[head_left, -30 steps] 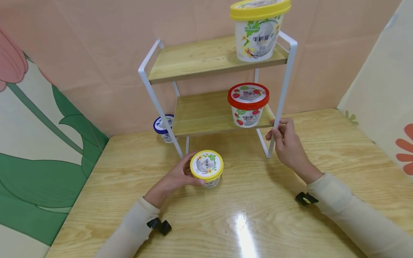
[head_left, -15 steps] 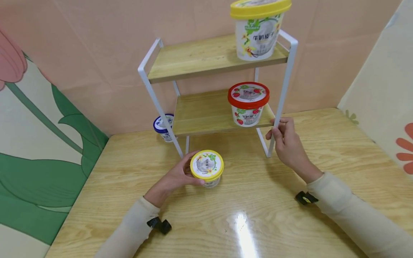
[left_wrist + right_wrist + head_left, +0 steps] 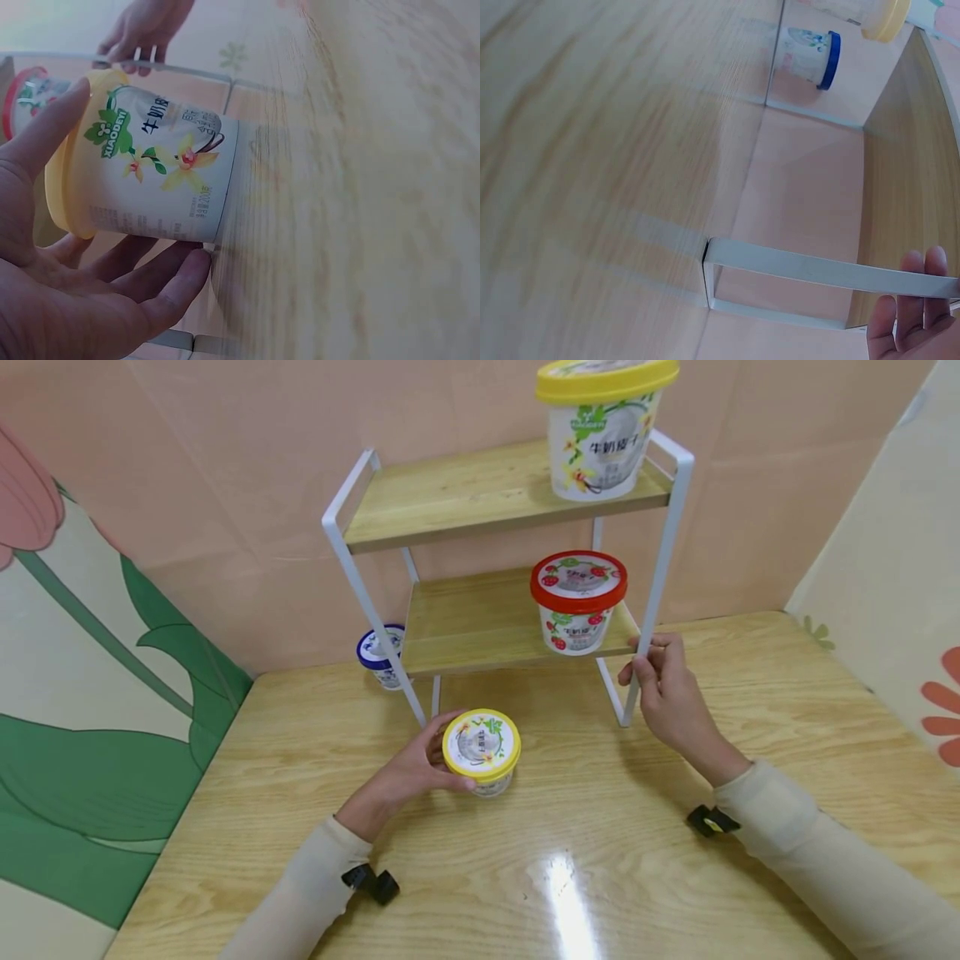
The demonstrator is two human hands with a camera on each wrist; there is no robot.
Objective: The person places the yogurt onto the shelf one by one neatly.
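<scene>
My left hand holds a white paper tub with a yellow lid upright, low over the table in front of the rack. In the left wrist view, the thumb lies along the lid's side and the fingers curve under the flower-printed tub. To the right, my right hand grips the white metal leg of a two-tier wooden shelf rack, just below its lower board. Its fingertips wrap the white metal bar in the right wrist view.
A red-lidded tub stands on the lower board's right end. Above it, a larger yellow-lidded tub stands on the top board. Behind the rack's left leg is a blue-lidded tub. A peach backdrop rises behind the table.
</scene>
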